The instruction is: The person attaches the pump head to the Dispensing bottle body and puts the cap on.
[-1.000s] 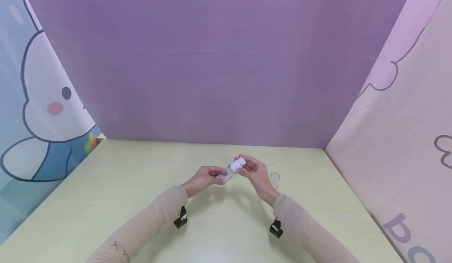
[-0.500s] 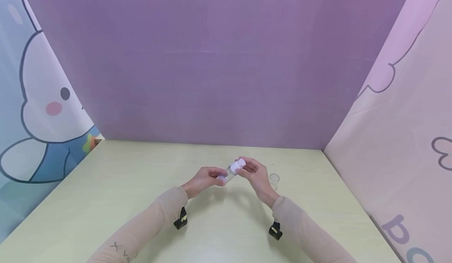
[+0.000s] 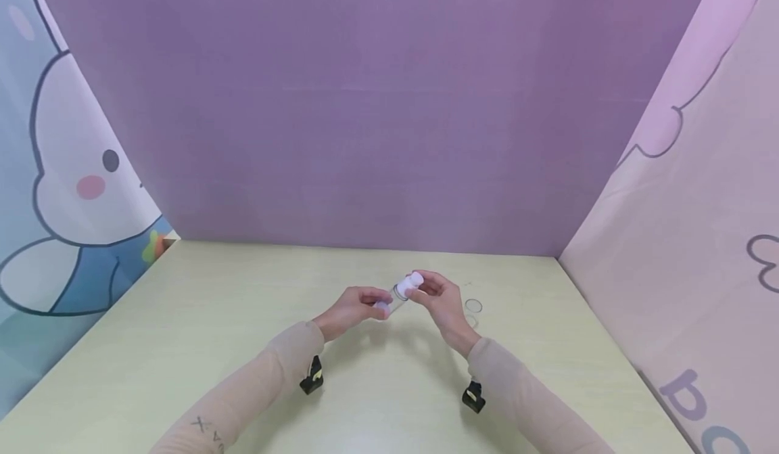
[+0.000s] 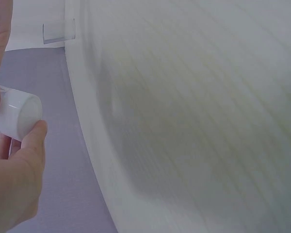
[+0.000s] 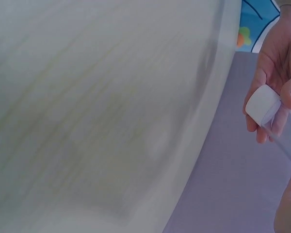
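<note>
A small clear bottle [image 3: 397, 298] with a white base and a white, narrower-topped cap is held tilted above the table, its capped end up and to the right. My left hand [image 3: 351, 310] pinches the white base [image 5: 263, 105] between thumb and fingers. The white cap [image 3: 410, 284] is gripped by the fingers and thumb of my right hand [image 3: 447, 308]. In the left wrist view, my left hand [image 4: 19, 179] has its thumb by the white base, and part of my other hand shows above. Fingers hide parts of both bottle ends.
A clear, cup-like cover [image 3: 473, 306] stands on the pale table [image 3: 243, 352], just beyond my right wrist; it also appears as a transparent cover [image 4: 59, 32] in the left wrist view. A purple panel [image 3: 377, 116] rises behind the table, with printed cloths at both sides.
Both hands stay almost in place on the bottle. The right hand has shifted only slightly, and the clear cover has not moved.
</note>
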{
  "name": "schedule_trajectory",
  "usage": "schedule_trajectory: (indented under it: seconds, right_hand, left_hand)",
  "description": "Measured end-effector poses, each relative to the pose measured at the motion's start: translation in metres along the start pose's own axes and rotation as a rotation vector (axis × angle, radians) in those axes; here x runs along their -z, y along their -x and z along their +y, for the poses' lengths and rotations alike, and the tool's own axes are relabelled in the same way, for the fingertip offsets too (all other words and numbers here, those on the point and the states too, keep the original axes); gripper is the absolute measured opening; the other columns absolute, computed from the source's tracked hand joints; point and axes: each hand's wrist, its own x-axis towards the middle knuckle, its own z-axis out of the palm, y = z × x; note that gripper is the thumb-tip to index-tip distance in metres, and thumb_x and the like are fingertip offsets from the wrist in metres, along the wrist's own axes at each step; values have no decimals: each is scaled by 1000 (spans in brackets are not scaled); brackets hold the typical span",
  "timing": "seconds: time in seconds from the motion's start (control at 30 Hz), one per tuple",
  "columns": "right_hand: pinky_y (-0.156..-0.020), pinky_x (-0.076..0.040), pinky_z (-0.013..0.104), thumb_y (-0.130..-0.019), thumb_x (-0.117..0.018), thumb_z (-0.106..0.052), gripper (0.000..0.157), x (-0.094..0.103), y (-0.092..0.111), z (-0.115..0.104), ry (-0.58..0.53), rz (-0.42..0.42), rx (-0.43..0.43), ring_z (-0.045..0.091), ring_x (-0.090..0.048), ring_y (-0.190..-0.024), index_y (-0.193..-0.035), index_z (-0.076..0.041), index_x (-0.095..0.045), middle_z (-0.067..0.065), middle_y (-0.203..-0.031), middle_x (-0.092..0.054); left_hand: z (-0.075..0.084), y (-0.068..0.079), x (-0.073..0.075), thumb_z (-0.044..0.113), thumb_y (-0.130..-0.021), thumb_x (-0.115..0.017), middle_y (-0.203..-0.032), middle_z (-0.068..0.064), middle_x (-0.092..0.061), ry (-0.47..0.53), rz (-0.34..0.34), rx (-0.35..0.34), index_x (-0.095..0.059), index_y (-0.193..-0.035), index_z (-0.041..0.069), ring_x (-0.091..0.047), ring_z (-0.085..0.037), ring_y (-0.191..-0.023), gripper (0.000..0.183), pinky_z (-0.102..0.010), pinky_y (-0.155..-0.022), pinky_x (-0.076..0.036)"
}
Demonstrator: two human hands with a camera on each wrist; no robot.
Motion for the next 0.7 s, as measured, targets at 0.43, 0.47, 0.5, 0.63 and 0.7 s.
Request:
schedule_trajectory:
  seconds: [0.43,0.47,0.5,0.63,0.7]
  right_hand:
    - [-79,-51,27,-74,-72,-4,37,-4,-1,-2,17,38,0,10,-61,-86,-110,-5,-63,4,-97,-68]
    - [-80,-51,27,-74,-72,-4,37,-5,-1,-2,18,40,-1,10,-61,-86,-110,-6,-63,4,-97,-68]
    - [-80,-51,27,-74,-73,-5,37,-5,-1,-3,21,41,-1,10,-61,-86,-110,-6,-63,4,-97,-67]
    - [-82,-50,28,-74,-73,-6,38,-5,0,-3,30,43,-6,10,-61,-88,-111,-6,-62,5,-99,-67]
    - [-83,-50,29,-74,-73,-7,39,-4,1,-3,39,44,-6,11,-61,-88,-112,-5,-62,6,-100,-67]
  left_hand:
    - [0,1,2,17,-81,-69,-119,-10,-61,22,16,-8,-62,-114,9,-55,-21,-107,35,-40,-93,-44]
    - [0,1,2,17,-81,-69,-119,-10,-61,24,18,-8,-62,-114,9,-55,-21,-107,35,-40,-93,-44]
    - [0,0,2,17,-81,-69,-119,-10,-61,26,20,-9,-62,-114,8,-55,-21,-106,35,-40,-93,-44]
    - [-1,-1,1,16,-81,-69,-119,-10,-61,26,19,-16,-62,-115,8,-55,-21,-106,36,-40,-93,-44]
    - [-1,-1,1,17,-81,-70,-118,-9,-62,29,18,-11,-62,-114,9,-56,-21,-106,35,-40,-93,-44]
